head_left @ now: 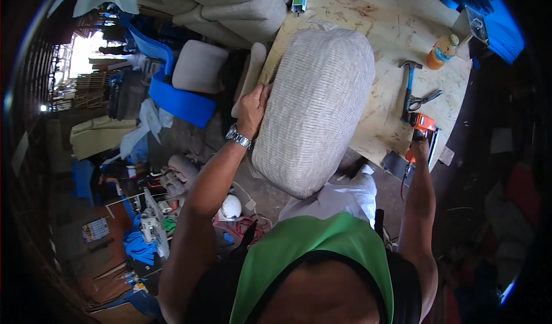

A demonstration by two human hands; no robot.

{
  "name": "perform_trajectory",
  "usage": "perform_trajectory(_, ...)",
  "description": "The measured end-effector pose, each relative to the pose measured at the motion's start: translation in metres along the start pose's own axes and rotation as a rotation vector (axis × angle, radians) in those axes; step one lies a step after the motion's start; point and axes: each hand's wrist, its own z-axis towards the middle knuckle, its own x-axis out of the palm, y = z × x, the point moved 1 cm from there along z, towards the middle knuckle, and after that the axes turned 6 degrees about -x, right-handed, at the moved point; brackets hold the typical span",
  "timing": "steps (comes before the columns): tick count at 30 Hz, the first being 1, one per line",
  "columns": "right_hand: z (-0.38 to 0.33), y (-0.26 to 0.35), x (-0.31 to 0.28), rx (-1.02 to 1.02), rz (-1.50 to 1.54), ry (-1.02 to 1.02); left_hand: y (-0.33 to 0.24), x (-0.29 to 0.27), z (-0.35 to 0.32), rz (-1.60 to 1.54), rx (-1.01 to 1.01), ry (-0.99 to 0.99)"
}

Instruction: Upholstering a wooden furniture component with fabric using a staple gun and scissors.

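Observation:
A large light-grey ribbed upholstered cushion stands tilted on the near left part of the plywood table. My left hand, with a metal watch on its wrist, grips the cushion's left edge; part of the fingers is hidden behind it. At the table's near right edge, my right hand is closed around the handle of an orange and black staple gun, from which a hose hangs down. Just beyond the staple gun lie a blue-handled hammer and a pair of scissors.
An orange bottle and a dark open box stand at the table's far right. A small green box is at its far left corner. Upholstered seating sits beyond. Lower left, a sewing machine stands among scraps; red hose lies on the floor.

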Motion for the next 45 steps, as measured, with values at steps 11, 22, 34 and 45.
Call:
perform_trajectory(11,-0.187,0.305,-0.258,-0.085,0.301,-0.137,-0.001,0.014,-0.004,-0.747,0.039,0.104)
perform_trajectory(22,-0.337,0.611,-0.418,-0.504,0.23,0.016,0.006,0.021,-0.011,-1.12,-0.041,0.297)
perform_trajectory(34,-0.315,0.813,-0.284,-0.025,-0.715,0.561,0.009,0.023,-0.011,-1.142,-0.077,0.181)
perform_trajectory(45,-0.301,0.841,-0.235,-0.082,-1.077,0.632,0.016,0.04,-0.01,-1.104,0.011,0.21)
